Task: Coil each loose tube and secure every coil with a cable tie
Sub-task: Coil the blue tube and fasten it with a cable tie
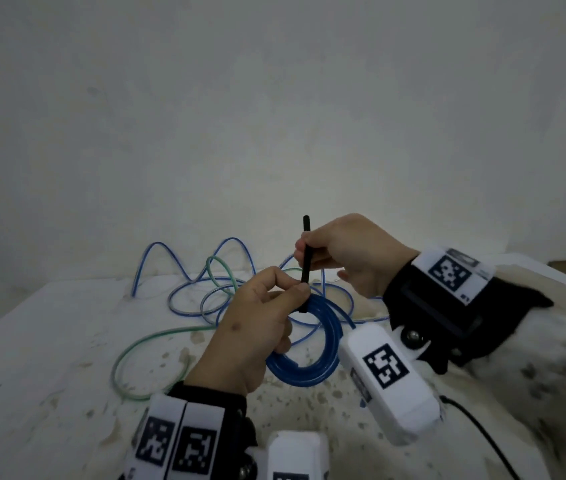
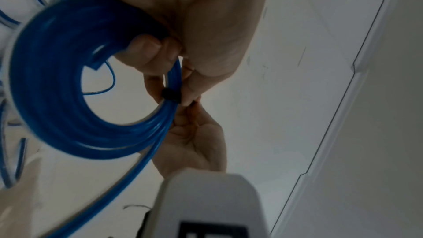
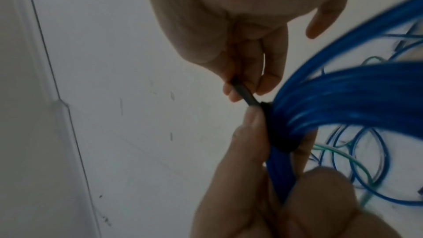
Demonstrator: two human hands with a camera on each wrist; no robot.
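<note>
— Up above the white table (image 1: 49,341), from the head view, what do the 2 hands do?

— The left hand (image 1: 254,327) grips the blue coil (image 1: 312,344) near its top, fingers curled round it. The right hand (image 1: 347,254) pinches the black cable tie (image 1: 306,258), which stands up from the coil. Both hands are close together.

— What lies behind them?

— Loose blue tubes (image 1: 177,271) and a green tube (image 1: 143,344) lie in a tangle on the table.

— And from the left wrist?

— The coil hangs in a ring, and the tie (image 2: 170,94) goes round its strands. Fingers (image 2: 146,52) hook through the ring.

— From the right wrist?

— The thumb and finger (image 3: 270,71) squeeze the tie's tail (image 3: 246,95), and the band wraps tight on the blue strands (image 3: 343,93). The left thumb (image 3: 254,133) presses beside the band.
</note>
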